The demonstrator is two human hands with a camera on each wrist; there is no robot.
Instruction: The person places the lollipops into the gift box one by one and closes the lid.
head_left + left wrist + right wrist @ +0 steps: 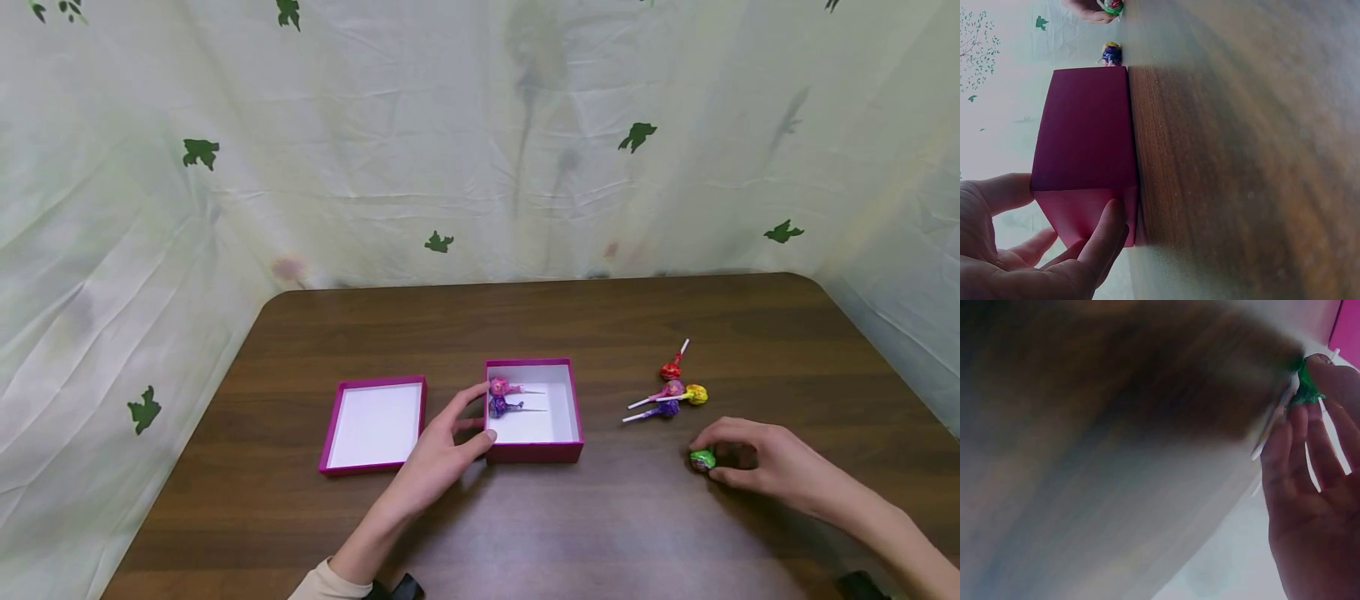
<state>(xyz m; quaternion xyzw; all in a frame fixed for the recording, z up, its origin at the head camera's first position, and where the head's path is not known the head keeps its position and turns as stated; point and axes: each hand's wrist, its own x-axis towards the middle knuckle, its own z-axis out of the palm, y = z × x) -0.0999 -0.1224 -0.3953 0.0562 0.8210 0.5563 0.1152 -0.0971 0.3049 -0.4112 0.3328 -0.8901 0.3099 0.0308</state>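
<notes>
My left hand (438, 457) rests its fingertips against the left side of a magenta box (534, 452) with a white inside. The left wrist view shows the outer walls of the box (1085, 131), with fingers fairly straight along one of them. Inside lie a pink lollipop (500, 386) and a purple lollipop (498, 407), sticks pointing right. Over at the right, my right hand (765, 458) pinches a green-wrapped lollipop (702, 460) between thumb and fingertips, low at the table. Its green wrapper (1305, 390) also shows in the right wrist view.
Left of the box lies its magenta-rimmed lid (375, 425), white inside up. Beyond the right hand is a loose group: a red lollipop (671, 371), a pink one (672, 388), a yellow one (697, 394) and a purple one (667, 408). A patterned curtain (480, 167) surrounds the wooden table (637, 533).
</notes>
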